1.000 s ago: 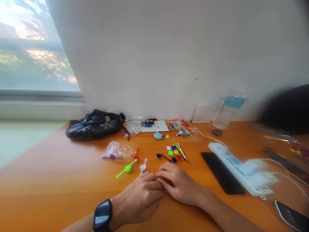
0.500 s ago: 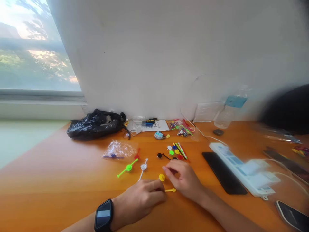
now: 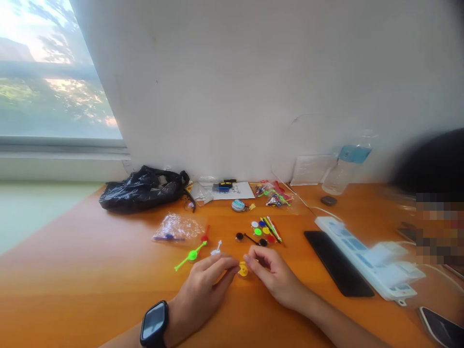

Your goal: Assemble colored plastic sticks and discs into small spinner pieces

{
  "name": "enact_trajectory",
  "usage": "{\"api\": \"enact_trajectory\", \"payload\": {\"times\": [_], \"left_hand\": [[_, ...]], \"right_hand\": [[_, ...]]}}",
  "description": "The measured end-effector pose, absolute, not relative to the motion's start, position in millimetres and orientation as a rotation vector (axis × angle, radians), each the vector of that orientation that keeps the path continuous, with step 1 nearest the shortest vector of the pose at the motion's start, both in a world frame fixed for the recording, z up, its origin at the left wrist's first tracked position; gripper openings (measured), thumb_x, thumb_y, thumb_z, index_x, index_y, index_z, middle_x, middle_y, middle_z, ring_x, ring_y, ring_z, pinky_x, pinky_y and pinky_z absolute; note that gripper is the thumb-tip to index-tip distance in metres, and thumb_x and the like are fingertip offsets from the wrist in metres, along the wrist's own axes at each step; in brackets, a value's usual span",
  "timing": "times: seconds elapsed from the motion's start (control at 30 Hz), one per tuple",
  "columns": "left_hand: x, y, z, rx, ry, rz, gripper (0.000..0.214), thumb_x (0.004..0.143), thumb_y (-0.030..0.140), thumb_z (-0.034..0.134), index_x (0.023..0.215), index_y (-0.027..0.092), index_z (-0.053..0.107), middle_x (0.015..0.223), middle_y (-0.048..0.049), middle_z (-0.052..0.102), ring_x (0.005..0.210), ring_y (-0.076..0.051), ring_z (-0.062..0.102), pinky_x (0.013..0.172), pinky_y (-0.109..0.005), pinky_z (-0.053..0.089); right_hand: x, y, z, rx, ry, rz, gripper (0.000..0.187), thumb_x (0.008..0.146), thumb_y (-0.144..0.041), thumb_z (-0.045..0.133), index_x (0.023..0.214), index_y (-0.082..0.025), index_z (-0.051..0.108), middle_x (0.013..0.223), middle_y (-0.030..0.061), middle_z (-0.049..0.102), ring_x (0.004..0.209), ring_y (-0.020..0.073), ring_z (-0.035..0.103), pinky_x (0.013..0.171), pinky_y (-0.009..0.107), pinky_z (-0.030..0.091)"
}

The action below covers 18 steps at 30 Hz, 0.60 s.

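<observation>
Both hands meet over a small yellow round base (image 3: 243, 271) on the wooden table. My left hand (image 3: 210, 280), with a black watch on its wrist, pinches one side of a yellow arrow (image 3: 242, 263). From the other side my right hand (image 3: 275, 273) closes its thumb and fingers on it. Fingers hide most of the arrow, which lies across the top of the base. Left of them are a white spinner (image 3: 216, 250), partly covered by my left hand, a green spinner (image 3: 193, 254) and a red spinner (image 3: 205, 237).
Coloured discs (image 3: 257, 231) and loose arrows (image 3: 272, 229) lie beyond my right hand, beside black pieces (image 3: 239, 236). Further off are a clear plastic bag (image 3: 179, 227) and a black bag (image 3: 145, 188). To the right sit a black phone (image 3: 337, 263), a power strip (image 3: 366, 256) and a bottle (image 3: 340, 169).
My left hand has lifted the yellow arrow off the table and moved it forward onto the yellow base. My right fingers have come in to grip it too.
</observation>
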<state>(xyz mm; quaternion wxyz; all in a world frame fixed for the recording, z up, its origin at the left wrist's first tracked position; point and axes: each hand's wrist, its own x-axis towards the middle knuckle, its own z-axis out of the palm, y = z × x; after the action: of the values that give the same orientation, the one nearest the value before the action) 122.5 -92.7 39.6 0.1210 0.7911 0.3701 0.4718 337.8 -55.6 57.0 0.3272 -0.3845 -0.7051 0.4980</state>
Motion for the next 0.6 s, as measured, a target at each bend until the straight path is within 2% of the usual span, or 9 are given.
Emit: {"api": "enact_trajectory", "payload": {"times": [0.23,0.43,0.6], "left_hand": [[123.7,-90.3,48.3,2.261,1.208,1.455,0.013,0.103,0.02,0.06,0.099,0.022,0.073,0.086,-0.0011,0.076,0.074,-0.013,0.07,0.07,-0.021,0.055],[123.8,-92.0,51.1,2.246,1.262,1.493,0.019,0.103,0.025,0.062,0.088,0.021,0.074,0.073,0.0003,0.074,0.062,-0.012,0.067,0.061,-0.021,0.052],[123.5,-93.3,44.2,2.293,1.242,1.473,0.024,0.101,0.026,0.065,0.079,0.02,0.069,0.06,0.0034,0.068,0.05,-0.009,0.058,0.052,-0.019,0.044]], "right_hand": [[340.0,-51.5,53.4,-0.957,-1.68,1.329,0.052,0.102,-0.064,0.054,0.074,-0.021,0.048,0.068,-0.003,0.048,0.063,0.013,0.043,0.06,0.027,0.035],[343.3,-50.7,54.6,-0.978,-1.649,1.33,0.053,0.102,-0.067,0.05,0.082,-0.02,0.062,0.067,-0.0013,0.052,0.061,0.0148,0.05,0.058,0.027,0.038],[338.0,-56.8,51.4,-0.941,-1.776,1.331,0.045,0.098,-0.062,0.063,0.091,-0.018,0.072,0.077,0.0024,0.065,0.07,0.0162,0.058,0.067,0.029,0.048]]}}
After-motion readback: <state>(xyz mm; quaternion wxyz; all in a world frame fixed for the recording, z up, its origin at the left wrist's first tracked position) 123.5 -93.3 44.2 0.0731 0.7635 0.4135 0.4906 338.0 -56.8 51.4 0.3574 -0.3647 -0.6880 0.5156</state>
